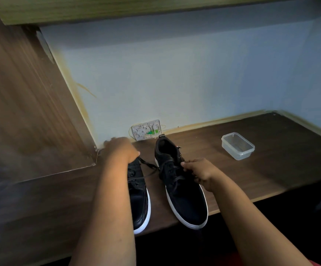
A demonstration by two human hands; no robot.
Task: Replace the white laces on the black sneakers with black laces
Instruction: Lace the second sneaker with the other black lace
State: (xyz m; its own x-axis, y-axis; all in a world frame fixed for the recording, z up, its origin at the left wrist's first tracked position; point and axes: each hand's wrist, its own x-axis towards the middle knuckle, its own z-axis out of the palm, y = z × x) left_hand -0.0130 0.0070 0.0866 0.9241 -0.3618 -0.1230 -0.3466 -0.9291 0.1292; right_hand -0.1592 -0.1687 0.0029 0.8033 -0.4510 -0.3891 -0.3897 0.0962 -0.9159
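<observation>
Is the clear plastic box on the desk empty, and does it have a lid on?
Empty and open: the clear plastic box shows only its bare bottom, with no lid on it.

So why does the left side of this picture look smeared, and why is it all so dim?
Head view: the wooden panel at left is streaked with motion blur, and the left hand is soft too; the right hand and clear plastic container are sharper. Lighting is dim and bluish, so the black laces barely stand out. The wide lens bends the desk edge.
</observation>
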